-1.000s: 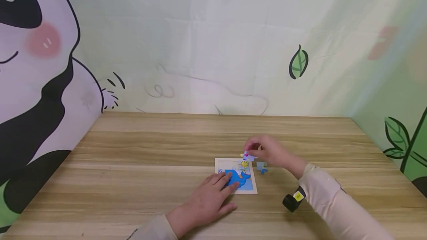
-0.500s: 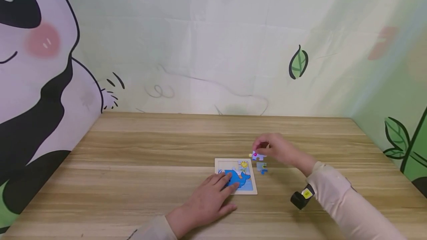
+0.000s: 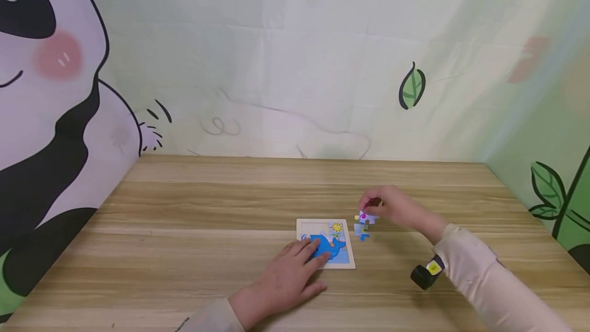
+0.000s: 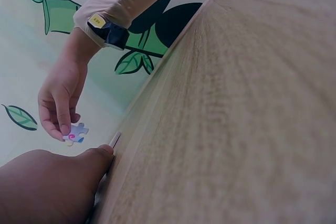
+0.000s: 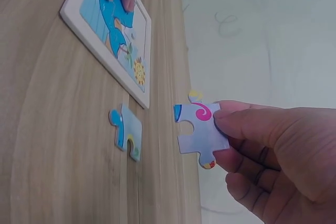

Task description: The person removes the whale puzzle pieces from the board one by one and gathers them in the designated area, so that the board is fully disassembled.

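Note:
Between thumb and fingers, my right hand point(image 3: 389, 205) pinches a pale lilac puzzle piece point(image 5: 202, 127) with a pink swirl, raised above the table to the right of the puzzle board. A second, light blue puzzle piece point(image 5: 129, 132) lies on the table beside the board. The white-framed puzzle board point(image 3: 350, 263) shows a blue whale and a yellow sun; bare wood shows in its upper left part. My left hand point(image 3: 286, 276) rests with spread, fairly straight fingers on the whale picture and covers the lower left of the board.
The wooden table point(image 3: 184, 250) spreads out around the board. Behind it stands a wall point(image 3: 295, 91) printed with a panda and leaves. A black wrist camera point(image 3: 426, 273) hangs under the right sleeve.
My right hand has moved to the right with the lilac puzzle piece, from over the board's upper edge to above the loose piece. The left hand has stayed in place.

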Demonstrator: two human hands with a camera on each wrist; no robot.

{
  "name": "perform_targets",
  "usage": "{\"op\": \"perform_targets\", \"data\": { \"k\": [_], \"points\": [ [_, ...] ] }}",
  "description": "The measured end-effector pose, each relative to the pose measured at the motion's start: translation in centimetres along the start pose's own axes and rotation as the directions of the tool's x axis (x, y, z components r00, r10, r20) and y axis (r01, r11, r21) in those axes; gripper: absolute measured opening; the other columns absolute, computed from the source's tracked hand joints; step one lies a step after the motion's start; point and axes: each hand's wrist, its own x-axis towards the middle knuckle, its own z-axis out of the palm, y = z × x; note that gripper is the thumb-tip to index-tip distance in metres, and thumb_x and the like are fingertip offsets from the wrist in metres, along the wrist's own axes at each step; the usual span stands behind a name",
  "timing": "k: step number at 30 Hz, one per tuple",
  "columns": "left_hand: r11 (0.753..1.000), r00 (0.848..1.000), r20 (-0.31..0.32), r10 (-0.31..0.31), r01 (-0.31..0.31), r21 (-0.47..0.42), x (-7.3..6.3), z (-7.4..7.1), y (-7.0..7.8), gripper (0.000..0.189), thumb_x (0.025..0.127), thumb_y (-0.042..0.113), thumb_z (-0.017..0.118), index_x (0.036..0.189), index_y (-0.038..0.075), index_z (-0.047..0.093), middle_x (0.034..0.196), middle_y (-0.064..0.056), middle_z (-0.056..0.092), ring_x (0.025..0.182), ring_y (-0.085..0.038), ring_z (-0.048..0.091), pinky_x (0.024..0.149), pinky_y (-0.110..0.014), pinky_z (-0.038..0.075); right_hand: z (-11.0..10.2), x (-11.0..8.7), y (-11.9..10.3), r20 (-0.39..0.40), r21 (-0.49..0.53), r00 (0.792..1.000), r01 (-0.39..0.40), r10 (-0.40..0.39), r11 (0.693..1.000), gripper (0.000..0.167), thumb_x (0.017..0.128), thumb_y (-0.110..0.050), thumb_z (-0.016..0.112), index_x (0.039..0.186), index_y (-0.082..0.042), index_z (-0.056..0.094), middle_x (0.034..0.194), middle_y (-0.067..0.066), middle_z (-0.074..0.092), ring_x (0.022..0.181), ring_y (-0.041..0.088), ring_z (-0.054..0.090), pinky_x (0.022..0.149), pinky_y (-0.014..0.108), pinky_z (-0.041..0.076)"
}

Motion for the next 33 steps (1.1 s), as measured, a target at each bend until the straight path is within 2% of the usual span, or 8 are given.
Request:
{"op": "perform_targets", "data": {
  "k": [10, 20, 26, 33],
  "points": [
    [1.000, 1.000, 0.020, -0.014, 0.014, -0.021, 0.0, -0.1, 0.0, 0.056, 0.098, 0.053, 0.041, 0.146, 0.023, 0.043, 0.153, -0.008, 0.039, 0.141, -0.028, 0.038, 0.116, -0.042, 0.032, -0.2, -0.7, 0.9, 0.030, 0.004, 1.000, 0.010, -0.010, 1.000, 0.008, 0.088, 0.001, 0.063, 0.089, -0.004, 0.068, 0.084, 0.003, 0.069, 0.075, 0.007, 0.056, 0.068, 0.021, 0.051],
    [1.000, 1.000, 0.012, -0.010, 0.010, -0.014, -0.1, 0.0, 0.0, 0.056, 0.098, 0.052, 0.042, 0.145, 0.022, 0.044, 0.153, -0.008, 0.040, 0.140, -0.028, 0.039, 0.116, -0.042, 0.032, -0.4, -1.3, 1.5, 0.072, 0.014, 0.997, -0.044, 0.042, 0.999, 0.009, 0.087, 0.002, 0.063, 0.086, -0.005, 0.068, 0.084, 0.004, 0.069, 0.073, 0.006, 0.054, 0.066, 0.019, 0.049],
    [1.000, 1.000, -0.003, -0.005, 0.005, -0.001, -0.1, 0.0, 0.0, 0.056, 0.098, 0.053, 0.042, 0.145, 0.022, 0.044, 0.152, -0.008, 0.041, 0.140, -0.028, 0.040, 0.116, -0.042, 0.033, -0.3, -1.4, 2.2, 0.080, -0.027, 0.996, -0.047, 0.049, 0.999, 0.008, 0.087, 0.001, 0.064, 0.086, -0.006, 0.069, 0.081, 0.001, 0.068, 0.069, 0.006, 0.050, 0.063, 0.019, 0.047],
    [1.000, 1.000, 0.006, -0.008, 0.008, -0.005, -0.1, 0.0, 0.0, 0.056, 0.098, 0.053, 0.041, 0.145, 0.022, 0.044, 0.152, -0.008, 0.040, 0.140, -0.027, 0.039, 0.116, -0.042, 0.032, -0.2, -1.6, 2.9, 0.098, -0.009, 0.994, -0.051, 0.051, 0.999, 0.007, 0.086, 0.001, 0.064, 0.087, -0.004, 0.069, 0.081, 0.002, 0.068, 0.069, 0.005, 0.051, 0.063, 0.019, 0.047]
  ]
}}
